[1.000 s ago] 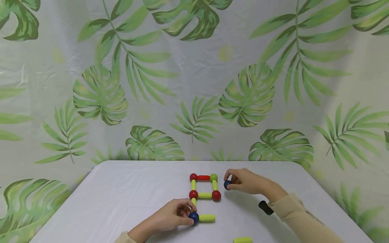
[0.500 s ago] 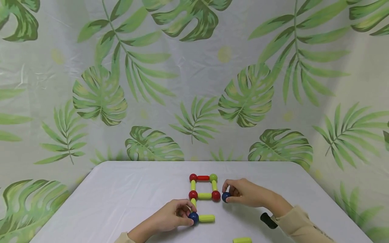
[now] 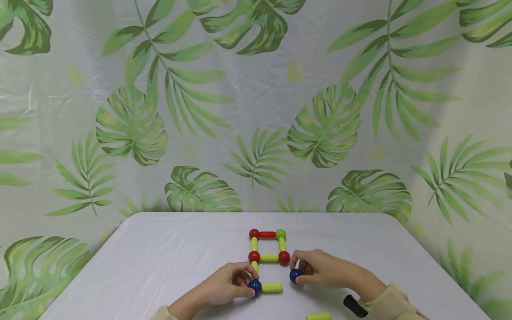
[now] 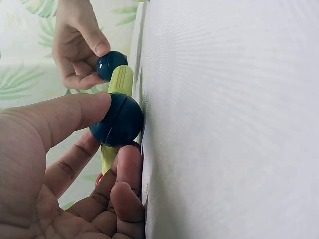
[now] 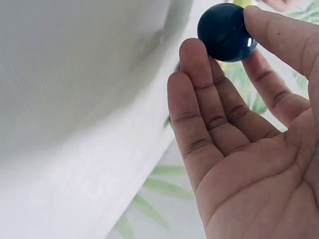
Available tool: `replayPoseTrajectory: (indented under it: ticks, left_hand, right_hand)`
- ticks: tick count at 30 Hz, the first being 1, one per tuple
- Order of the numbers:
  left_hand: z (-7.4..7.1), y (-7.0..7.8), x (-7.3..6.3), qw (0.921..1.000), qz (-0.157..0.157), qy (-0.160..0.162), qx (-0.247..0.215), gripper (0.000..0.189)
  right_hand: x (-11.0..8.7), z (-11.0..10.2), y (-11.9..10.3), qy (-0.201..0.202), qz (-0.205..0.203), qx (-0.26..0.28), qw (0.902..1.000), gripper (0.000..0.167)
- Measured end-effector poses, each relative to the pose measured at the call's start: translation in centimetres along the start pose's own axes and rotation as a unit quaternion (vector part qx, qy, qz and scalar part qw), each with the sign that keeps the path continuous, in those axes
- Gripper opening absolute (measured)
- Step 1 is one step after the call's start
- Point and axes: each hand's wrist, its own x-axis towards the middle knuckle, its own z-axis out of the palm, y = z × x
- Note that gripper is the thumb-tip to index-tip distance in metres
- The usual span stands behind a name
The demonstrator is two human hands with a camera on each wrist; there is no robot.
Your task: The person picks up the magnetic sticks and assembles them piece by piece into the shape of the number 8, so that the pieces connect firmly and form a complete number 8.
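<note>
My left hand (image 3: 227, 284) pinches a blue ball (image 3: 255, 287) at the near left corner of a ball-and-stick frame. From that ball one yellow-green stick (image 3: 272, 287) points right, and another (image 3: 255, 266) runs back to a red ball (image 3: 254, 257). Behind it is a joined square of yellow-green sticks, a red stick (image 3: 267, 234), red balls and a green ball (image 3: 281, 234). Between thumb and fingers my right hand (image 3: 326, 270) holds a second blue ball (image 3: 295, 276), apart from the right-pointing stick's free end. The right wrist view shows this ball (image 5: 227, 32) at the fingertips.
A loose yellow-green stick (image 3: 318, 316) lies at the near edge of the view on the white table (image 3: 180, 240). A black strap-like piece (image 3: 355, 306) sits at the right wrist. Behind the table hangs a leaf-patterned curtain (image 3: 256, 111).
My right hand has come nearer to me with its blue ball, from beside the square to near the right-pointing stick's end. The left hand has stayed in place.
</note>
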Motion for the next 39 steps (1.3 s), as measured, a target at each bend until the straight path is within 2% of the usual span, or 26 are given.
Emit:
replayPoseTrajectory:
  ticks: [13, 30, 35, 36, 39]
  left_hand:
    - [0.1, 0.3, -0.1, 1.0, 0.001, 0.001, -0.002, 0.025]
    - [0.1, 0.2, 0.0, 1.0, -0.007, -0.002, -0.006, 0.025]
    - [0.1, 0.4, 0.0, 1.0, -0.004, -0.002, -0.006, 0.025]
    - [0.1, 0.4, -0.1, 1.0, -0.004, -0.003, -0.007, 0.025]
    - [-0.1, 0.3, -0.1, 0.9999, -0.002, -0.008, -0.007, 0.024]
  right_hand:
    - [0.0, 1.8, -0.3, -0.02, 0.008, 0.021, 0.9995, 0.02]
    - [-0.1, 2.1, -0.8, -0.02, 0.013, 0.029, 0.9993, 0.021]
    - [0.1, 2.0, -0.4, -0.031, 0.0, 0.035, 0.9989, 0.02]
    - [0.2, 2.0, 0.1, -0.035, -0.017, 0.022, 0.999, 0.02]
    - [0.3, 2.0, 0.2, -0.039, -0.026, 0.022, 0.9987, 0.021]
